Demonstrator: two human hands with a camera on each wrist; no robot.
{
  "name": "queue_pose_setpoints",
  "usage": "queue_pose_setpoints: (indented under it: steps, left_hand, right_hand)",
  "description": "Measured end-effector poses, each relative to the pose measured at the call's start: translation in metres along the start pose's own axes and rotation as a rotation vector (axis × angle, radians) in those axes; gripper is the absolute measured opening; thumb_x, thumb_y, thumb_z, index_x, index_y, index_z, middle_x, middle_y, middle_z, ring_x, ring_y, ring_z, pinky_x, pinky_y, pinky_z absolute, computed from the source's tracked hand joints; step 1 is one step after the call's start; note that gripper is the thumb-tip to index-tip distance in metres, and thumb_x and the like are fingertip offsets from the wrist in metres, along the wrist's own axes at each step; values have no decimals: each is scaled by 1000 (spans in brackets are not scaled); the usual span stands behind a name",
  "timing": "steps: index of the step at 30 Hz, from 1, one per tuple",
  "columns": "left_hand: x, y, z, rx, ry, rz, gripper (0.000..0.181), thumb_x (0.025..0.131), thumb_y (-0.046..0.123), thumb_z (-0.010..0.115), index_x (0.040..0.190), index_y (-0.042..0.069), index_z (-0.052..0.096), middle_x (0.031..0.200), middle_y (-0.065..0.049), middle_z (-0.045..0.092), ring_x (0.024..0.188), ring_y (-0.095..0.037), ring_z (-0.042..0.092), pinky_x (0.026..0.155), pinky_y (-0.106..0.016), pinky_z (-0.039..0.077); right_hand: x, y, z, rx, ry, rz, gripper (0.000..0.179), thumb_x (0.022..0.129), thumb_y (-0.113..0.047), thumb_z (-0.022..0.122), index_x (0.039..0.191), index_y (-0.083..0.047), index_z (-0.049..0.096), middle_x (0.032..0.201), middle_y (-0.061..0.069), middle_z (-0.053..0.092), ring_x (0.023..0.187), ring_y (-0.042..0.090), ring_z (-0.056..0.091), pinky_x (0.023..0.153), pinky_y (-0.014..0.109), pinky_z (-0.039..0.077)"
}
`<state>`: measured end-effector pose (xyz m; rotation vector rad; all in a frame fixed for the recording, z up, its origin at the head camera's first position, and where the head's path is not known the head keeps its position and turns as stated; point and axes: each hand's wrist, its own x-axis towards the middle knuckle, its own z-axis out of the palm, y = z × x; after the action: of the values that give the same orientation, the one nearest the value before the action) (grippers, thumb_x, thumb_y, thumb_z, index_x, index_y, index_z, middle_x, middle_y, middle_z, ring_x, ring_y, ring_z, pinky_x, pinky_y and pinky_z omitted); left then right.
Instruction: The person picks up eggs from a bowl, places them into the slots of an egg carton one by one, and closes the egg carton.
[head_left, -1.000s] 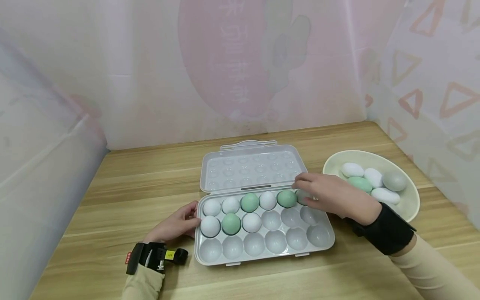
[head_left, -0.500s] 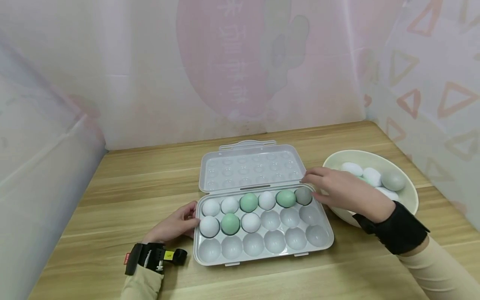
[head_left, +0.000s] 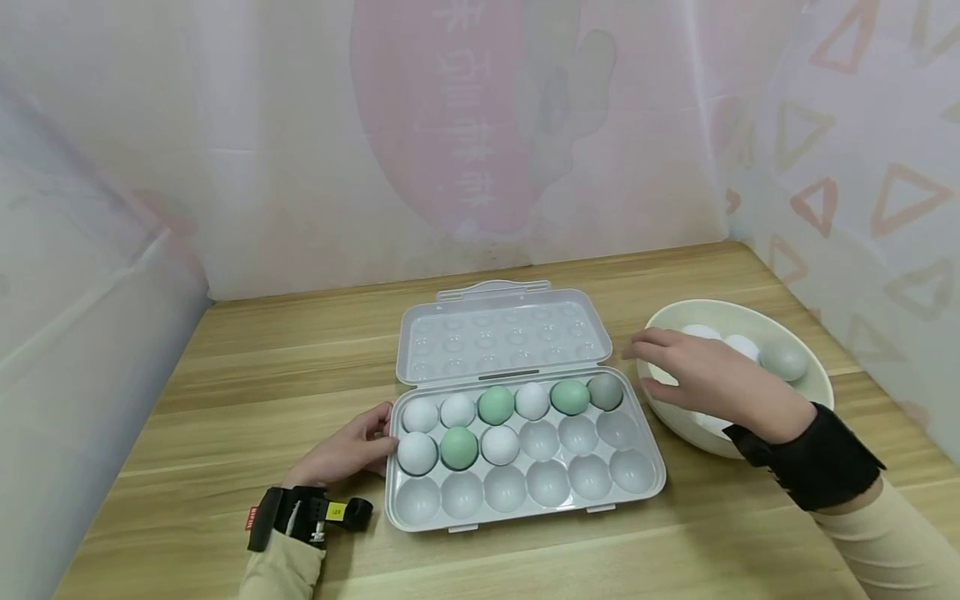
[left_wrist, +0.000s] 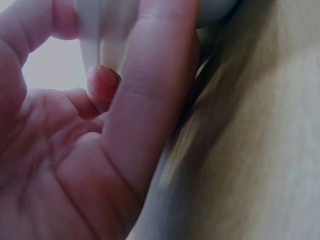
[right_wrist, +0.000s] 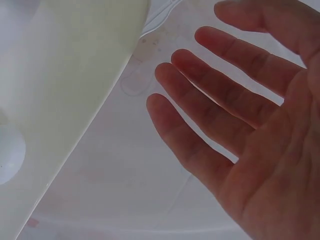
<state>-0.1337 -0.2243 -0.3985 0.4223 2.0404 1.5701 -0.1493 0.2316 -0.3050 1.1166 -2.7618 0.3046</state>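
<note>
A white egg box (head_left: 547, 483) lies with its clear lid (head_left: 502, 333) folded back. Its back row is full of white, green and grey eggs, the grey egg (head_left: 605, 391) at the right end. Three eggs fill the left half of the middle row; the front cups are bare. My left hand (head_left: 345, 446) grips the box's left edge, thumb at the rim and fingers curled behind. My right hand (head_left: 716, 379) holds nothing, its fingers spread over the near left side of a cream bowl (head_left: 671, 321). In the right wrist view the palm (right_wrist: 280, 165) shows bare.
Inside the bowl lie several eggs, among them a large grey egg (head_left: 783, 360); the right hand hides some of them. Printed cloth walls (head_left: 285, 167) stand behind and at both sides of the wooden table (head_left: 300, 350).
My right hand has left the grey egg in the back right cup and moved right, from the box to over the bowl. The left hand has stayed at the box edge.
</note>
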Motion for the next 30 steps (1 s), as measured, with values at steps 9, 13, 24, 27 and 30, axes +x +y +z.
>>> queue_pose_setpoints:
  steps: [9,13,24,27,30]
  left_hand:
    - [1,-3,0,0,3,-8,22,93,3,52,110,-7,42,101,-16,50,90,-24,57,69,-36,57]
    - [1,-3,0,-6,-1,-6,22,93,3,51,110,-7,42,102,-17,50,90,-25,57,70,-37,57]
    - [2,-2,0,3,0,-10,20,93,3,51,108,-5,42,102,-16,50,90,-25,56,69,-36,57]
    - [2,-2,0,10,3,-8,19,93,3,51,107,-5,42,101,-16,49,90,-25,56,69,-36,56]
    - [2,-2,-1,15,4,-12,20,93,4,51,109,-6,42,102,-16,49,90,-26,56,70,-36,57]
  right_hand:
    - [-9,8,-2,-6,-14,55,31,81,-6,71,111,-7,65,111,8,61,90,25,63,66,40,54]
    - [-11,12,-4,-13,-30,79,33,81,-7,71,113,-7,64,113,10,60,90,26,63,64,40,54]
    - [-21,24,-9,-4,-36,84,34,80,-4,71,113,-3,63,112,11,60,86,22,62,70,36,52]
    - [-25,28,-9,-16,-42,92,34,80,-4,72,112,-2,64,110,11,61,85,21,62,69,36,52]
    - [-30,33,-10,-27,-52,102,33,79,-4,73,111,-2,64,108,11,62,87,23,63,71,38,52]
